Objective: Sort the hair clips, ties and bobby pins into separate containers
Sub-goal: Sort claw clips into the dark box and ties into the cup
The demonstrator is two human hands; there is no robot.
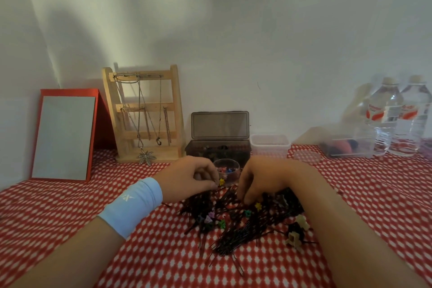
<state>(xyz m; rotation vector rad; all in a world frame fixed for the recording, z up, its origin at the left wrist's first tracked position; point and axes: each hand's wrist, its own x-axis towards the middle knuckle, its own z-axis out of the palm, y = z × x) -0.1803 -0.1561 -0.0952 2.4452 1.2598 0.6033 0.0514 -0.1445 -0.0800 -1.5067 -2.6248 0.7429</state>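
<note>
A heap of black bobby pins (236,229) mixed with tiny coloured flower clips (247,213) and beige claw clips (295,239) lies on the red-and-white cloth. My left hand (187,177), with a light blue wristband, pinches a small yellow clip (221,181) next to a small round clear cup (228,170) holding several coloured clips. My right hand (257,180) reaches down into the heap, fingertips curled among the pins near another yellow clip (258,206); what they grip is hidden.
Behind the cup stands an open dark box (218,147), then an empty clear tub (270,146), a round lid (306,156) and a clear container with dark and pink items (346,145). Two water bottles (397,119), a wooden necklace stand (145,114) and a red-framed mirror (64,135) line the wall.
</note>
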